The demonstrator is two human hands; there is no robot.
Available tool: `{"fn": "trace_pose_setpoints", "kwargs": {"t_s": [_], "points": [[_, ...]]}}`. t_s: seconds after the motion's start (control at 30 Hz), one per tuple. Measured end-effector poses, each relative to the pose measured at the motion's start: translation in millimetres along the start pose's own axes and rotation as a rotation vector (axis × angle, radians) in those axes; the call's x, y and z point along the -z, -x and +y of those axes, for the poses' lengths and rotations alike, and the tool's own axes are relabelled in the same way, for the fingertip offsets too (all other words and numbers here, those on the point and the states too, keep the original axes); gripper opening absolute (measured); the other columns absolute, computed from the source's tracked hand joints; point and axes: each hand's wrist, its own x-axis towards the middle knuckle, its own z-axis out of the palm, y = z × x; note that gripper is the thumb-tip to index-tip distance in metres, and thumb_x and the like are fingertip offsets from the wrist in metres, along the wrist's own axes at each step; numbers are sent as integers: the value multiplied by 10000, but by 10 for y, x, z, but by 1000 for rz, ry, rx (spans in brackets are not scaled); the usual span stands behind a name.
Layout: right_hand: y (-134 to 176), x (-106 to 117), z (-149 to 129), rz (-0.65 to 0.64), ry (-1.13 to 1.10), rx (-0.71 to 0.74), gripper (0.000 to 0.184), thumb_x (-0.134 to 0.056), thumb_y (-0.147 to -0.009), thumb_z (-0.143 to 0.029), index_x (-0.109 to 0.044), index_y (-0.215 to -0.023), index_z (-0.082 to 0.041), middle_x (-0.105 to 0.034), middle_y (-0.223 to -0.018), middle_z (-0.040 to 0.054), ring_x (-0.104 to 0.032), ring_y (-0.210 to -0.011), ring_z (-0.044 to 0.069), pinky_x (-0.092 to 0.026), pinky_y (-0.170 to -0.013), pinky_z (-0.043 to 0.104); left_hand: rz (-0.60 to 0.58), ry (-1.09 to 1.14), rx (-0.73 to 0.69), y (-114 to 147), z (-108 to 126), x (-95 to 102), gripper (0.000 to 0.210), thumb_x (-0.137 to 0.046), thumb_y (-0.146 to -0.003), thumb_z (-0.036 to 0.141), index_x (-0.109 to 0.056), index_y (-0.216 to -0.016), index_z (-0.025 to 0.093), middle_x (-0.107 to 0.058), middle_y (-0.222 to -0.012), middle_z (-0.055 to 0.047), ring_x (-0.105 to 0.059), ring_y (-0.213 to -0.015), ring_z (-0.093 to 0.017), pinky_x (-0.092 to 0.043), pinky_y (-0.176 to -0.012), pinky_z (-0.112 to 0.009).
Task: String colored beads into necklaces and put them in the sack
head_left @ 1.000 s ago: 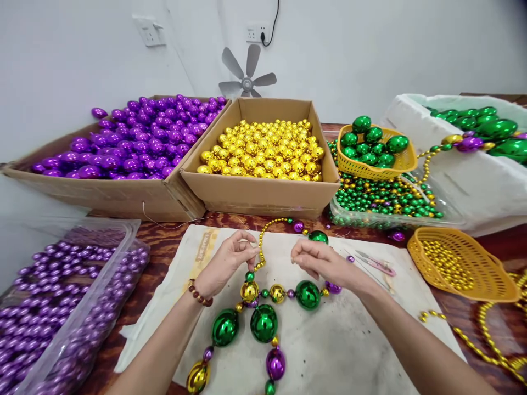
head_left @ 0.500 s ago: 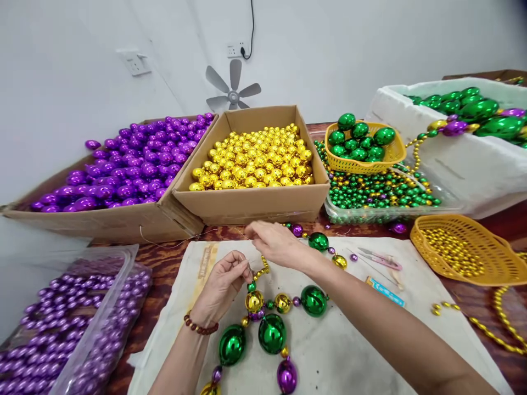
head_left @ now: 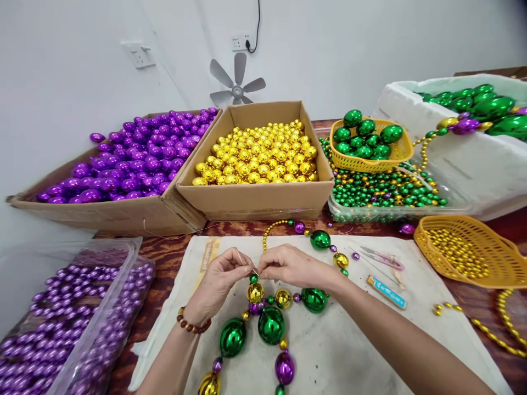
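Observation:
A strand of shiny green, gold and purple beads (head_left: pixel 272 326) lies on the pale cloth (head_left: pixel 354 345), branching near a gold ball. Just above the small green bead at its top, my left hand (head_left: pixel 228 271) and my right hand (head_left: pixel 288 264) meet, fingertips nearly touching. Both pinch a thin thread (head_left: pixel 241 257), which rises in a short piece by the left fingers. Behind my right hand, a curve of small gold beads (head_left: pixel 269 226) runs up to the strand's far part. My left wrist wears a brown bead bracelet (head_left: pixel 193 321).
Cardboard boxes hold purple beads (head_left: pixel 135 159) and gold balls (head_left: pixel 255 156). Purple beads fill a plastic tub (head_left: pixel 134 249) at left. To the right are a yellow basket (head_left: pixel 506 258), a small pink-handled cutter (head_left: pixel 387 259), a blue-and-orange box (head_left: pixel 387 292) and a foam box (head_left: pixel 448 159).
My right hand has come down and toward me from above the cloth to meet my left hand at the thread. The small gold bead curve behind now shows more fully.

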Motion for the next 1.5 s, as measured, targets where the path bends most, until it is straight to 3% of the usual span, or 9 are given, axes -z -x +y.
{"fn": "trace_pose_setpoints", "kwargs": {"t_s": [0.17,0.4,0.6,0.77,0.97,1.1,1.23,1.43,1.5], "points": [[-204,-112,156,8,-390,-199,199,-493,-893,-255,-646,-996,-180,-667,-866,14,-563,-454,71,-412,-420,173,59,-187,-98,37,59,-18,146,-656,-818,237,-540,-748,180,-604,-807,-19,-556,-787,-155,-446,-752,-288],[-353,-209,214,12,-362,-204,190,-535,-829,-189,-700,-912,-145,-668,-771,4,-499,-384,49,-373,-379,165,335,-480,-315,78,-129,-87,82,-594,-856,236,-559,-788,207,-595,-879,-30,-565,-785,-166,-455,-686,-285],[-404,-268,237,87,-308,-217,163,-548,-796,-180,-708,-808,-152,-529,-563,-48,-387,-400,53,-321,-386,163,455,-481,-410,64,-229,-215,43,-616,-835,215,-610,-795,230,-612,-918,-42,-578,-809,-185,-472,-708,-307],[-251,-205,295,301,-169,-208,146,-540,-812,-178,-684,-839,-188,-605,-738,-12,-507,-596,102,-376,-550,204,544,-307,-428,74,-264,-253,48,-623,-836,233,-578,-820,239,-598,-972,-24,-604,-712,-155,-516,-685,-326],[-178,-89,225,328,-164,-97,123,-574,-835,-192,-691,-870,-188,-657,-961,33,-568,-943,177,-410,-857,292,567,-273,-443,55,-294,-296,44,-638,-831,244,-595,-829,235,-605,-983,-20,-619,-687,-141,-525,-670,-321],[-359,-182,181,164,-337,-21,144,-574,-844,-220,-710,-851,-172,-681,-872,24,-605,-834,162,-448,-770,257,575,-282,-455,23,-273,-321,39,-659,-813,234,-629,-836,241,-622,-977,-20,-618,-662,-141,-529,-648,-320],[-451,-241,200,179,-361,-44,116,-579,-817,-201,-686,-818,-156,-649,-799,11,-580,-753,146,-442,-708,243,559,-301,-468,18,-261,-319,41,-649,-819,215,-632,-843,243,-625,-979,-23,-621,-668,-145,-538,-657,-330],[-70,88,208,253,-288,-95,65,-598,-747,-128,-645,-720,-165,-615,-862,22,-544,-858,168,-389,-825,301,548,-185,-387,52,-243,-234,63,-672,-801,236,-611,-810,222,-629,-938,-19,-628,-676,-152,-538,-649,-331],[110,163,222,266,-399,-114,72,-583,-776,-165,-625,-717,-164,-620,-913,44,-555,-902,184,-407,-810,308,520,-131,-329,63,-243,-197,86,-677,-796,245,-603,-820,210,-631,-933,-21,-638,-690,-157,-534,-643,-322]]}}
